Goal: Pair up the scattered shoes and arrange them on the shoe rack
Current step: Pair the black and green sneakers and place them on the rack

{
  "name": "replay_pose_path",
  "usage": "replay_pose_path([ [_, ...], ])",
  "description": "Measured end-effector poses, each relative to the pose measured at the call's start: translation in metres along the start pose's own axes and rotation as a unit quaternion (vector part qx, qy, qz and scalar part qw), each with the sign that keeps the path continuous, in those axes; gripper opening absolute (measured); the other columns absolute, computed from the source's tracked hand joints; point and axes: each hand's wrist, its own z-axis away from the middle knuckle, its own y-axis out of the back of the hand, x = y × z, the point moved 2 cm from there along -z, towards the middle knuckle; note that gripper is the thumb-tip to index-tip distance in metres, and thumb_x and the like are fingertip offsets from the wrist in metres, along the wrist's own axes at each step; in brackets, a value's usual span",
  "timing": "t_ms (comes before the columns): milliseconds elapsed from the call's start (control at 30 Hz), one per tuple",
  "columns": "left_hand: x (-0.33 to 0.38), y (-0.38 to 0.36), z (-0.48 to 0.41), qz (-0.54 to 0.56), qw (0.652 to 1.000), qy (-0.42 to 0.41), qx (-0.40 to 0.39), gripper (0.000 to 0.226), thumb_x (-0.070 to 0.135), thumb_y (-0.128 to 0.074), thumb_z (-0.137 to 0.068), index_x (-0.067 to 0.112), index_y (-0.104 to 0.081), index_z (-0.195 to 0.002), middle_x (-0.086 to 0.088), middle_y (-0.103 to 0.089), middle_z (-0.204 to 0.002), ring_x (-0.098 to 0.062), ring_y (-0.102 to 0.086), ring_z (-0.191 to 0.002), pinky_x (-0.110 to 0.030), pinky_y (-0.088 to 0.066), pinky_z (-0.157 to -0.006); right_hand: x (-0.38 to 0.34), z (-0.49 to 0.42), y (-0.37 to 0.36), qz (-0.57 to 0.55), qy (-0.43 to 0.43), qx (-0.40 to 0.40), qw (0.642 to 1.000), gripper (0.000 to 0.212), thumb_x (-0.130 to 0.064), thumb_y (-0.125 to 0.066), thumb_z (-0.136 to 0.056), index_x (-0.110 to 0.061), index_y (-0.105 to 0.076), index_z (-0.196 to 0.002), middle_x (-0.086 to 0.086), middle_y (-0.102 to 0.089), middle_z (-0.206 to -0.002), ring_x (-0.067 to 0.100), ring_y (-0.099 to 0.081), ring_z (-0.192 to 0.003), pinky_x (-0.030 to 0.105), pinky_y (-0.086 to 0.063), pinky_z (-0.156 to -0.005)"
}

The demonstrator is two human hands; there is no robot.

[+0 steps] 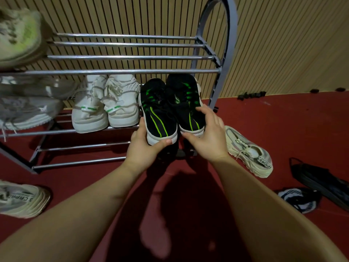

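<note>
- The left hand (145, 148) grips the heel of one black-and-green sneaker (160, 114); the right hand (209, 140) grips the heel of the matching sneaker (185, 101); they are held side by side, toes inward, likely so the pair goes onto the shoe rack (132, 57) together, just beside the white sneakers (105, 108) on the middle shelf.
- Whether their soles already rest on the bars is hidden; the grey shoes (28, 106) at left are blurred; the black sandal (321, 180) on the floor is cut off by the frame edge.

Glossy metal rack (120, 57); matt knit black shoes (170, 106)
</note>
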Motion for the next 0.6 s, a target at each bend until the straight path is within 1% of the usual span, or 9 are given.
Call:
replay_pose_path([
  [67, 0.000, -0.001, -0.003, 0.031, 0.999, 0.000, -0.005, 0.088, 0.050, -0.077, -0.054, 0.039, -0.041, -0.134, 0.005, -0.058, -0.131, -0.010, -0.054, -0.121, -0.039, -0.043, -0.106, 0.003, -0.001, -0.005, 0.004, -0.009, -0.003, 1.000, 0.067, -0.039, -0.073, -0.074, -0.025, -0.044, -0.133, -0.003, -0.038, -0.148, 0.021, -0.036, -0.133, 0.040, -0.029, -0.111],
  [133, 0.001, 0.000, -0.005, 0.034, 0.999, 0.010, -0.002, 0.081, 0.051, -0.075, -0.053, 0.040, -0.044, -0.127, 0.004, -0.058, -0.128, -0.010, -0.055, -0.119, -0.039, -0.043, -0.106, 0.003, 0.004, -0.013, -0.016, -0.036, 0.003, 0.999, 0.069, -0.042, -0.070, -0.077, -0.023, -0.040, -0.136, -0.002, -0.036, -0.148, 0.022, -0.036, -0.133, 0.038, -0.030, -0.110],
  [200, 0.001, 0.005, -0.008, -0.020, 1.000, 0.017, 0.001, 0.090, 0.058, -0.072, -0.052, 0.041, -0.040, -0.135, -0.001, -0.051, -0.133, -0.012, -0.047, -0.125, -0.034, -0.036, -0.110, 0.001, 0.008, -0.021, -0.010, -0.049, 0.014, 0.999, 0.074, -0.044, -0.068, -0.079, -0.023, -0.034, -0.141, 0.000, -0.031, -0.150, 0.021, -0.030, -0.136, 0.038, -0.025, -0.110],
  [267, 0.002, 0.010, -0.007, -0.099, 0.995, 0.025, 0.010, 0.096, 0.060, -0.072, -0.057, 0.041, -0.032, -0.142, -0.004, -0.043, -0.135, -0.015, -0.039, -0.127, -0.024, -0.029, -0.107, 0.000, 0.012, -0.027, 0.005, -0.075, 0.027, 0.997, 0.080, -0.047, -0.066, -0.080, -0.024, -0.027, -0.145, 0.003, -0.026, -0.150, 0.021, -0.024, -0.138, 0.040, -0.019, -0.111],
  [300, 0.005, 0.011, -0.005, -0.132, 0.991, 0.024, 0.023, 0.096, 0.060, -0.072, -0.059, 0.040, -0.030, -0.144, -0.005, -0.040, -0.133, -0.019, -0.038, -0.128, -0.025, -0.029, -0.106, -0.001, 0.014, -0.029, 0.004, -0.092, 0.034, 0.995, 0.082, -0.049, -0.065, -0.080, -0.025, -0.024, -0.147, 0.004, -0.025, -0.150, 0.022, -0.022, -0.139, 0.040, -0.018, -0.111],
  [367, 0.013, 0.013, 0.001, -0.187, 0.981, 0.003, 0.056, 0.100, 0.061, -0.073, -0.061, 0.032, -0.030, -0.146, -0.008, -0.038, -0.133, -0.027, -0.038, -0.129, -0.031, -0.031, -0.108, -0.002, 0.019, -0.031, -0.019, -0.125, 0.043, 0.991, 0.085, -0.050, -0.064, -0.081, -0.025, -0.020, -0.148, 0.004, -0.023, -0.152, 0.022, -0.020, -0.140, 0.041, -0.016, -0.111],
  [467, 0.019, 0.013, 0.003, -0.252, 0.964, -0.044, 0.074, 0.097, 0.052, -0.073, -0.072, 0.017, -0.026, -0.149, -0.012, -0.037, -0.139, -0.029, -0.034, -0.132, -0.036, -0.029, -0.110, -0.005, 0.024, -0.028, -0.053, -0.149, 0.053, 0.986, 0.088, -0.049, -0.065, -0.080, -0.025, -0.016, -0.149, 0.001, -0.024, -0.153, 0.020, -0.018, -0.142, 0.042, -0.014, -0.112],
  [533, 0.020, 0.015, 0.005, -0.267, 0.960, -0.056, 0.070, 0.096, 0.049, -0.070, -0.075, 0.015, -0.022, -0.150, -0.011, -0.036, -0.143, -0.029, -0.031, -0.134, -0.039, -0.026, -0.111, -0.007, 0.028, -0.023, -0.045, -0.141, 0.038, 0.988, 0.088, -0.048, -0.064, -0.082, -0.025, -0.012, -0.150, 0.000, -0.023, -0.154, 0.019, -0.016, -0.143, 0.043, -0.013, -0.112],
  [600, 0.020, 0.018, 0.013, -0.273, 0.958, -0.065, 0.066, 0.096, 0.049, -0.069, -0.077, 0.017, -0.018, -0.151, -0.011, -0.033, -0.145, -0.030, -0.030, -0.135, -0.040, -0.024, -0.112, -0.008, 0.034, -0.017, -0.032, -0.136, 0.021, 0.990, 0.089, -0.047, -0.062, -0.084, -0.025, -0.008, -0.151, 0.000, -0.019, -0.156, 0.018, -0.011, -0.144, 0.043, -0.012, -0.112],
])
